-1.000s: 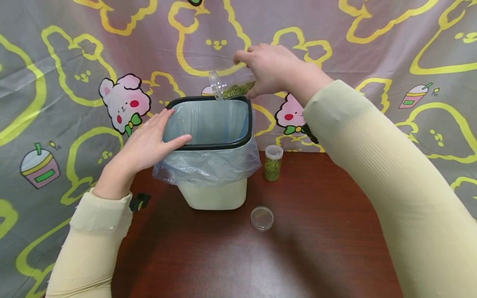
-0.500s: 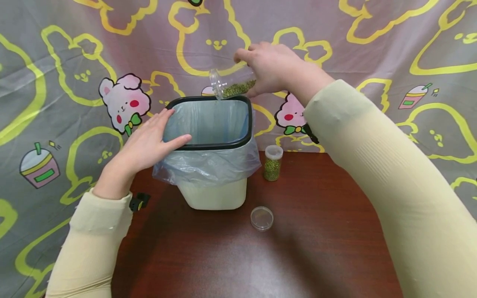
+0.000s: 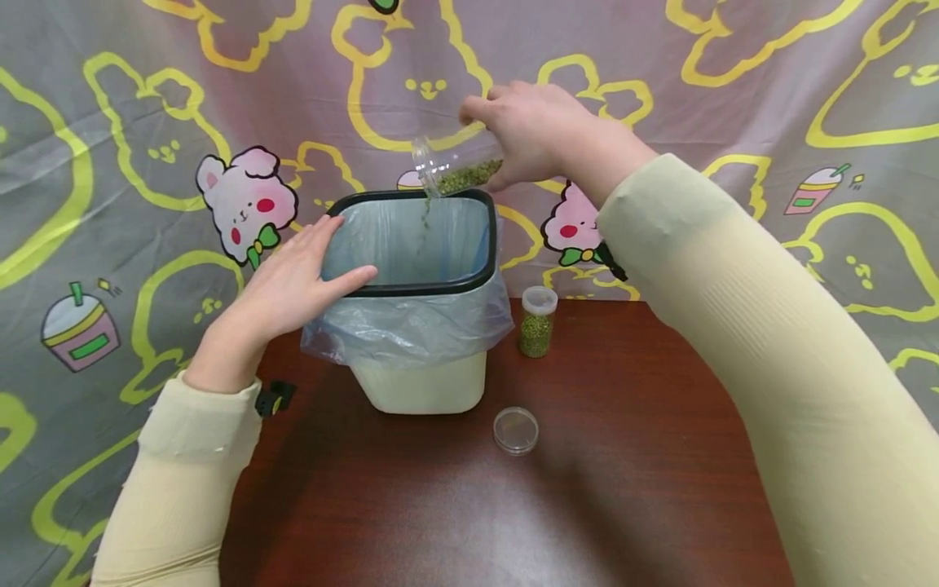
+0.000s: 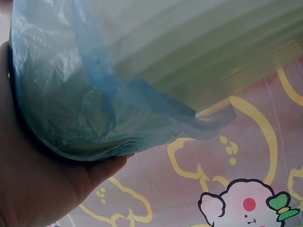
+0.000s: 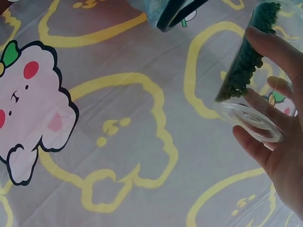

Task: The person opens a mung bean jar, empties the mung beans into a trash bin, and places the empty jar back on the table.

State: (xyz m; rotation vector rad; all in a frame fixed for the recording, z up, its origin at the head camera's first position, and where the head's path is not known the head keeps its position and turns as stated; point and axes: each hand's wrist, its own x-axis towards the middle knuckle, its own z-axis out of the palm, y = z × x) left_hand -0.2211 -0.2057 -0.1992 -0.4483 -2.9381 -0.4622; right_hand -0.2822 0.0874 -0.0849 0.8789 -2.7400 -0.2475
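In the head view my right hand [image 3: 539, 134] grips a clear plastic jar [image 3: 464, 169] by its base end, tilted nearly on its side. Small green beans [image 5: 244, 71] lie along its lower wall, and a thin stream of beans [image 3: 425, 214] falls from its mouth into the bin. The cream bin [image 3: 421, 387] has a black rim [image 3: 440, 289] and a bluish plastic bag [image 3: 411, 326] folded over its outside. My left hand [image 3: 286, 281] rests on the rim's left front corner, fingers and thumb fairly straight; the left wrist view shows it against the bag-covered side.
A second clear jar [image 3: 537, 326] of green beans, with a whitish lid, stands upright right of the bin. A round clear lid [image 3: 516, 430] lies on the brown table [image 3: 623, 489] in front. A patterned curtain [image 3: 697, 106] hangs close behind.
Beans now fall in a stream from the tilted jar's mouth, where none were plainly falling a second ago. Both hands and the bin stay nearly where they were.
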